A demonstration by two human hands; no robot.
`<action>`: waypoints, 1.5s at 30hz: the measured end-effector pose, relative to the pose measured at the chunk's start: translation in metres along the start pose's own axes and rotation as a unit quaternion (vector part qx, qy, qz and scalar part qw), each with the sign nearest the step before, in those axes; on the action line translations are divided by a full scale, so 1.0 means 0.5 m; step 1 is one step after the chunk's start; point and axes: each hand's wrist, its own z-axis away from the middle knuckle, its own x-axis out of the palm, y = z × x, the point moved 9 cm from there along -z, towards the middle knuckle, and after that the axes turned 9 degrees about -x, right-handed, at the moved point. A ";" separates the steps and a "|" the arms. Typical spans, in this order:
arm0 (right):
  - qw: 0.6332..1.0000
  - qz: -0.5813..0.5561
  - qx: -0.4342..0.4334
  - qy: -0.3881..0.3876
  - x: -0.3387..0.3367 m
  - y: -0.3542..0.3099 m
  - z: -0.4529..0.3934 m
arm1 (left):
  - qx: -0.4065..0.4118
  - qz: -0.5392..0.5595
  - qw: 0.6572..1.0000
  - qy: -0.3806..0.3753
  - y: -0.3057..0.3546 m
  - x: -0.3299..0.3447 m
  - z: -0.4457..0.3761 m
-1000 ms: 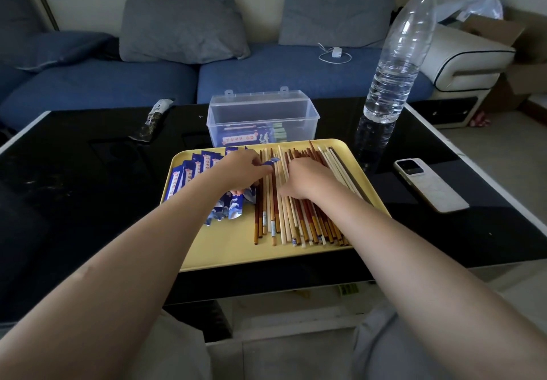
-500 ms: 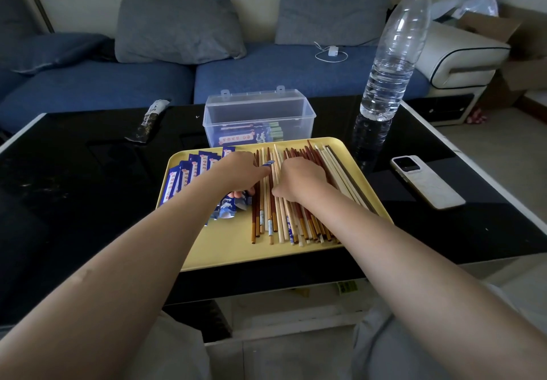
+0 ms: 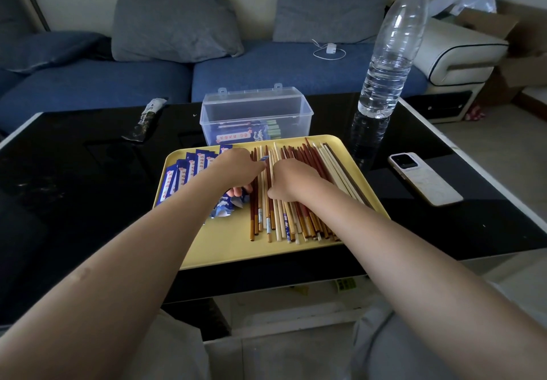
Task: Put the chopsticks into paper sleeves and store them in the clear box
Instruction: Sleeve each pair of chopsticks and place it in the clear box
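Chopsticks [image 3: 299, 202]: a loose spread of pale, tan and dark red sticks lying side by side on the right half of the tray, running away from the person; the right hand rests on top of them, and their near ends stick out toward the person past the wrist.
Right hand [image 3: 293, 179]: palm down on the chopsticks, fingers curled over the sticks at the left edge of the spread (whether any one stick is actually pinched cannot be told).
Left hand [image 3: 238, 169]: just left of the right hand, almost touching it; fingers curled, holding one blue sleeve whose tip shows beyond the knuckles and whose near end pokes out below the fingers.
Held sleeve [image 3: 264, 158]: only its small blue far tip shows, right between the two hands.
Paper sleeves [image 3: 189, 169]: a fanned row of blue printed sleeves to the left of the left hand, partly under that forearm, on the tray's left half.
Tray [image 3: 225, 243]: yellow, under both hands.
Clear box [image 3: 256, 116]: straight beyond the hands, just behind the tray's far edge, lid off or open, a few filled sleeves lying inside.
Water bottle [image 3: 390, 51]: upright, beyond and right of the right hand.
Phone [image 3: 423, 178]: face down, right of the right hand, off the tray.
Table [image 3: 74, 178]: black and glossy, carrying all of this.
Dark packet [image 3: 146, 119]: far left of the left hand, near the table's back edge.
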 end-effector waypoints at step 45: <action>0.992 -0.106 0.069 0.015 0.019 -0.003 -0.012 | -0.032 0.070 0.996 -0.040 -0.012 -0.007 0.019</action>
